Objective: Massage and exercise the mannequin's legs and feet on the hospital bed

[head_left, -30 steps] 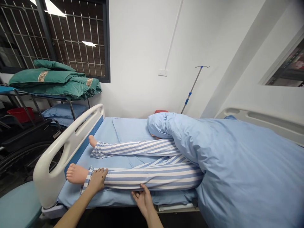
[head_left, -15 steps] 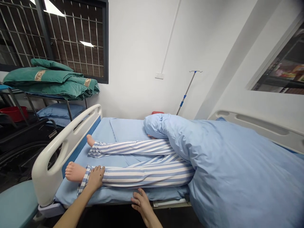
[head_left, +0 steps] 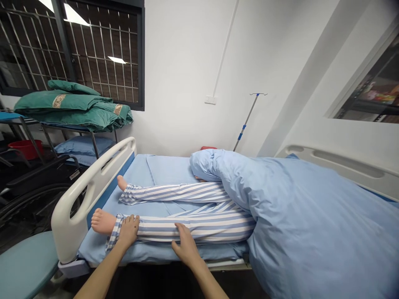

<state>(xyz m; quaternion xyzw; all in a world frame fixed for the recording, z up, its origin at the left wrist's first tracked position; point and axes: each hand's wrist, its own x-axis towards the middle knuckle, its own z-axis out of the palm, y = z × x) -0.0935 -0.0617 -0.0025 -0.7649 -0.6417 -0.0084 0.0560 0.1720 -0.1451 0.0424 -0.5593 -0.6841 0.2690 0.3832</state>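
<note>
A manikin's legs in blue-and-white striped trousers [head_left: 218,226] lie stretched out on the bed, with smooth bare feet. Its upper body is hidden under a light blue quilt [head_left: 299,207]. My left hand [head_left: 128,230] is laid over the nearer leg just above the ankle, fingers curved over the trouser cuff beside the near foot [head_left: 102,221]. Farther up the same leg, around the shin, my right hand [head_left: 186,245] has its thumb and fingers spread at the near side of the trouser leg. Whether its fingertips press on the cloth I cannot tell.
The bed's white footboard [head_left: 75,199] rises at the left, by a teal stool seat [head_left: 28,259] and a wheelchair [head_left: 34,199]. Green folded bedding [head_left: 77,106] is stacked behind. A drip pole [head_left: 246,122] stands beyond the bed; the headboard [head_left: 343,162] is at right.
My right hand has risen from the mattress edge to the near leg's shin. My left hand stays over the ankle. The view has shifted slightly left.
</note>
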